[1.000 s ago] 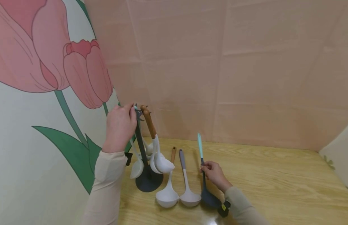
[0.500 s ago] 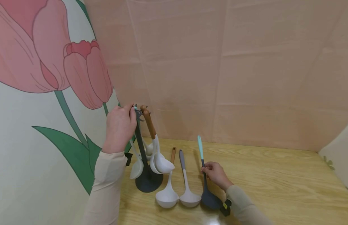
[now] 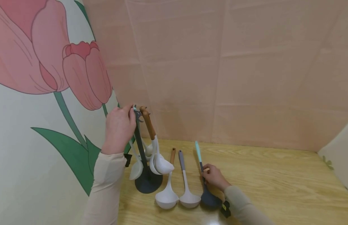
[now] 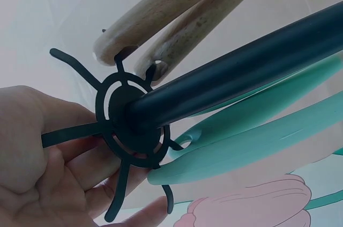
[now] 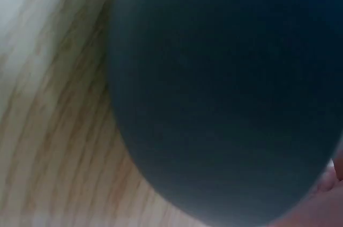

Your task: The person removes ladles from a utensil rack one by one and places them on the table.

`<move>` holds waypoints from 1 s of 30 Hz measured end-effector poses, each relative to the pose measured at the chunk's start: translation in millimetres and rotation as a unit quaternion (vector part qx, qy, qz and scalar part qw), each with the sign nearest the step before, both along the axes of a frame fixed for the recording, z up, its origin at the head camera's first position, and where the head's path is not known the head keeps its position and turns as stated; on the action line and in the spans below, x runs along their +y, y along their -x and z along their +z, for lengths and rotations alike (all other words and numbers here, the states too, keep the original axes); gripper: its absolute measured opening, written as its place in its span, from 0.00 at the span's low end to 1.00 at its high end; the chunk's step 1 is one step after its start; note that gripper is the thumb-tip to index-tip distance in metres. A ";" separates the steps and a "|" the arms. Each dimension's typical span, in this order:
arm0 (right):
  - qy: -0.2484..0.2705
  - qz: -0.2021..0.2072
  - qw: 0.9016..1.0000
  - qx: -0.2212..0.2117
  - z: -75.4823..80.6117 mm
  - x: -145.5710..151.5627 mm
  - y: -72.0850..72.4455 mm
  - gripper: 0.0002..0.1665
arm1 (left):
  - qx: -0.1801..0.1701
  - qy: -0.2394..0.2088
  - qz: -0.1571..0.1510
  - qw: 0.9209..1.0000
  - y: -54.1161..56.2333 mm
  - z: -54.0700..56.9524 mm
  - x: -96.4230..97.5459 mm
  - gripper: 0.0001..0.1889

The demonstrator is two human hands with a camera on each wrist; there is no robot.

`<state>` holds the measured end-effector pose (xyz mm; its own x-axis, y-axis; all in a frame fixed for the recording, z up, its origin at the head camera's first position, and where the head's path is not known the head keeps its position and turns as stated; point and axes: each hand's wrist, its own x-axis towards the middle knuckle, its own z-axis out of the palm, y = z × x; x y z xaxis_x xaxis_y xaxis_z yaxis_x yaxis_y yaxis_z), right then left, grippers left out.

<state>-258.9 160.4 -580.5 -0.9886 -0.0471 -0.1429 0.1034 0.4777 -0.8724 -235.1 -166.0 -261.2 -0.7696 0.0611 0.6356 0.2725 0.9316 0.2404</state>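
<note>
Pinkish cloth (image 3: 247, 72) backs the wood-grain worktop (image 3: 275, 181). Near its left edge, the left grip (image 3: 119, 128) curls round the top of a rack (image 3: 148, 185) of hanging ladles (image 3: 164, 165); farther right, the right grip (image 3: 215, 177) pinches a dark ladle (image 3: 210, 200) by its shaft.

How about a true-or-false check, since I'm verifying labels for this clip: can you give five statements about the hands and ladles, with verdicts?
1. The right hand holds the dark ladle. True.
2. The dark ladle has a brown grip. False: its handle is turquoise.
3. The left hand is at the top of the dark stand. True.
4. Nothing hangs from the dark stand. False: several pale hanging ladles are on it.
5. In the head view, the grey-handled ladle lies left of the brown-handled ladle on the table. False: it lies to the right.
</note>
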 end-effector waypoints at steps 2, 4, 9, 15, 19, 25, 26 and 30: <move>0.006 0.011 1.000 0.003 -1.1 0.2 -0.9 0.19 | 0.001 0.000 -0.001 1.000 -0.1 0.1 -0.1 0.18; 0.010 0.021 1.000 0.006 -2.1 -0.1 -1.9 0.22 | 0.001 0.000 -0.002 1.000 -0.4 0.2 -0.5 0.19; 0.007 0.030 0.999 0.009 -6.6 -1.9 -2.6 0.25 | -0.003 -0.001 -0.002 1.000 -0.7 0.1 -1.1 0.19; -0.027 0.028 0.999 0.027 -9.8 -4.9 -3.9 0.24 | -0.014 -0.004 -0.003 1.000 -1.1 0.9 -1.1 0.19; -0.048 0.029 0.998 0.036 -9.9 -7.1 -5.4 0.25 | -0.011 0.001 -0.004 1.000 -1.1 1.1 -1.9 0.18; -0.064 0.033 0.997 0.032 -8.5 -8.9 -6.0 0.25 | 0.010 0.008 -0.001 1.000 -2.0 0.3 -3.6 0.16; -0.066 0.034 0.997 0.033 -7.5 -9.2 -6.3 0.25 | 0.011 0.009 -0.001 1.000 -2.2 0.1 -3.8 0.16; -0.074 0.033 0.996 0.036 -6.9 -9.7 -5.8 0.25 | 0.007 0.005 -0.008 1.000 -1.6 -0.1 -3.8 0.16</move>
<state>-253.1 150.6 -587.4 -0.9920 -0.0965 -0.0817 0.0067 0.6050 -0.7962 -233.6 -169.8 -261.2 -0.7595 0.0807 0.6454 0.2911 0.9295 0.2263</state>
